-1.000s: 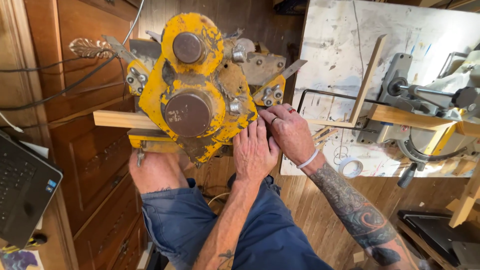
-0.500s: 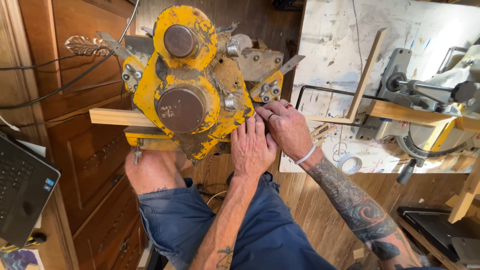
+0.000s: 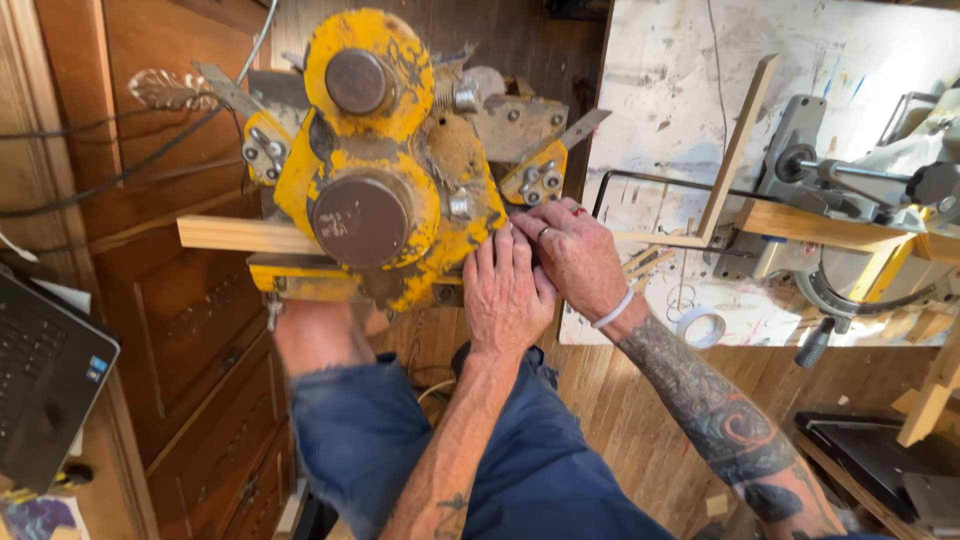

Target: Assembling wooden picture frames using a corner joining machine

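Note:
A worn yellow machine (image 3: 385, 160) with two round grey caps rests on my knees. A long wooden strip (image 3: 235, 235) runs through it from left to right and comes out toward the right (image 3: 665, 240). My left hand (image 3: 505, 290) lies flat, fingers together, pressing on the strip right at the machine's right edge. My right hand (image 3: 575, 255), with a ring and a white wristband, curls its fingers over the same strip just beside the left hand. The stretch of strip under both hands is hidden.
A white, paint-stained table (image 3: 660, 90) stands at the right with a mitre saw (image 3: 840, 220), wood offcuts and a tape roll (image 3: 700, 325). A brown wooden cabinet with drawers (image 3: 180, 340) is at the left, with a dark laptop (image 3: 45, 400) and cables. Plank floor lies below.
Both hands stay on the strip at the machine's right edge. The machine and strip sit slightly further left in view; otherwise nothing has visibly moved.

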